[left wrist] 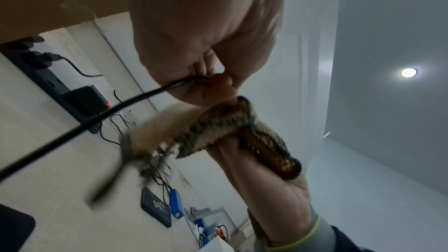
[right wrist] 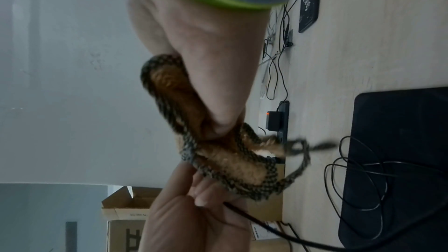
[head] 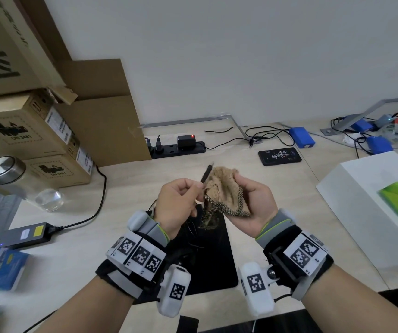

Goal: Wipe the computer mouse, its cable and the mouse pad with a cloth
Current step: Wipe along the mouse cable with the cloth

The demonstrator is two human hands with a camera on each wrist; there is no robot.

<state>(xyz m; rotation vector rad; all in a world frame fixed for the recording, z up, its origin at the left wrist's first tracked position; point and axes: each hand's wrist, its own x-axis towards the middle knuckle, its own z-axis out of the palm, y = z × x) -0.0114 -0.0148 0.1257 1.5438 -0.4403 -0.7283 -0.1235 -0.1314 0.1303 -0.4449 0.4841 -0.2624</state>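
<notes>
My left hand (head: 194,189) pinches the black mouse cable (head: 206,174) close to its end, which sticks up past the fingers. My right hand (head: 240,188) grips a bunched tan cloth (head: 222,191) with a checkered edge, pressed against the cable beside the left fingers. In the left wrist view the cable (left wrist: 135,101) runs out from the pinch and the cloth (left wrist: 208,129) lies just below it. Loops of cable (right wrist: 358,177) lie on the black mouse pad (right wrist: 400,141). The mouse pad (head: 214,263) lies under both hands. The mouse is hidden.
Cardboard boxes (head: 24,126) stand stacked at the left, with a glass jar (head: 8,174) and a power adapter (head: 27,233) nearer. A power strip (head: 178,147) and a phone (head: 279,156) lie behind. A white box (head: 366,200) stands at the right. Blue batteries (head: 301,137) and wires lie far right.
</notes>
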